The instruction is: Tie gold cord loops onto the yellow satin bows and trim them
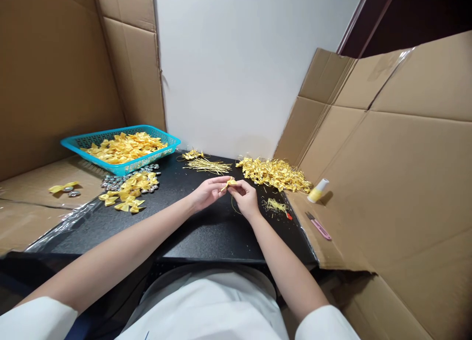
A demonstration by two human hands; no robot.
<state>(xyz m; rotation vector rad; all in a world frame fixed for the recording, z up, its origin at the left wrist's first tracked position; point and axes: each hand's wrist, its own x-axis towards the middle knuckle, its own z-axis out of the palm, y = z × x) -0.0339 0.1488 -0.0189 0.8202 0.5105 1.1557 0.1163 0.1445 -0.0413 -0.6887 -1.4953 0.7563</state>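
Note:
A small yellow ribbon bow [231,182] is pinched between my two hands above the middle of the black table [206,236]. My left hand [208,192] grips its left side with closed fingers. From the right, my right hand [246,198] holds the bow between thumb and fingers. A thin cord hangs below the bow, beside my right hand. Just beyond my hands lies a bundle of gold cords [208,166]. To the right is a heap of yellow bows with gold cords [275,173]. My fingers partly hide the held bow.
A blue basket [121,170] of yellow bows stands at the back left. Loose bows [129,203] and silvery round pieces [110,182] lie before it. On the right are thread scraps [276,205], a yellow-white bottle [317,190] and pink thread snips [319,226]. Cardboard walls [405,182] flank the table.

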